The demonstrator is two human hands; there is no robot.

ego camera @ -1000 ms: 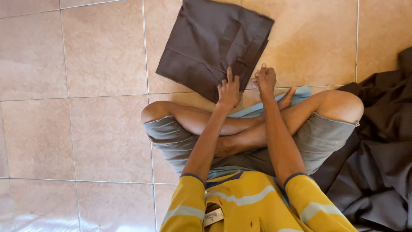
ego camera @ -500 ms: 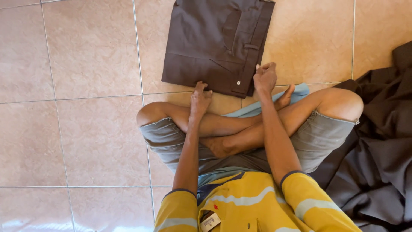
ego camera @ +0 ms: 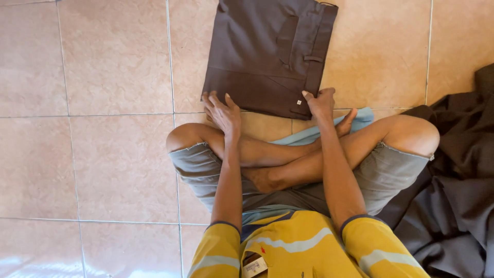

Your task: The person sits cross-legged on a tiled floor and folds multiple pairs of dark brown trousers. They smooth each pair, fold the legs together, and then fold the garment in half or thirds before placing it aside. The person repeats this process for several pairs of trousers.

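Support surface: tiled floor point(ego camera: 103, 77), large glossy beige-pink tiles, pale grout lines. Lying directly on it: folded dark brown trousers point(ego camera: 257, 56), flat, waistband along right edge, spanning a grout line. Heap of dark grey cloth point(ego camera: 453, 195) at right edge, crumpled. Light blue mat point(ego camera: 319, 131) under the seated person's crossed legs.

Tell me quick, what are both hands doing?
Left hand: open, fingers spread on the near edge of the folded trousers.
Right hand: closed on the trousers' near right corner.
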